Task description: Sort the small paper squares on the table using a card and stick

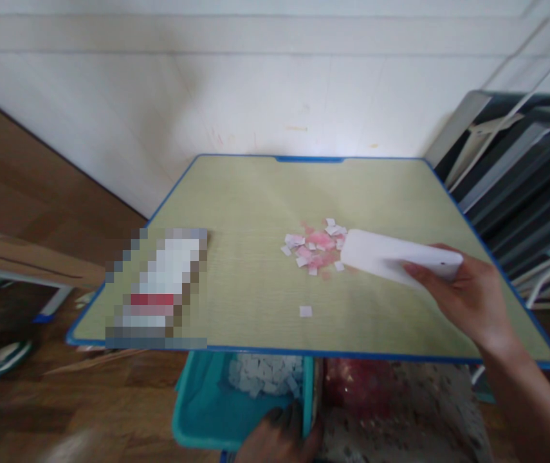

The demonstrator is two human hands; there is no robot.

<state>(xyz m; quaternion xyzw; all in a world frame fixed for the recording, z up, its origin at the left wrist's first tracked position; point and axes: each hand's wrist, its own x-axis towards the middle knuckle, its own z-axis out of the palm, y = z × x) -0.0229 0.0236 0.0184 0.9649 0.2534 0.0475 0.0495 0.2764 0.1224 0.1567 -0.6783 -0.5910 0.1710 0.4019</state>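
Our right hand grasps a flat white scraper by its end with the small hole, thumb on top. Our left hand, nearer us and lower, curls around the rim of a teal bin. Just left of the scraper's leading edge lies a cluster of paper pieces around a pink smear; one lone piece sits apart, nearer us than the right grip.

We judge the work to be partway along: a heap of paper bits is in the bin, just beyond our left hand, while the cluster, lone piece and smear are still on the tabletop. We cannot tell whether that heap came from there.

The table's blue edge runs between our two grips. Leftward of the scraper, past the cluster, there is room to travel until a pixelated object; beyond, room reaches toward the wall.
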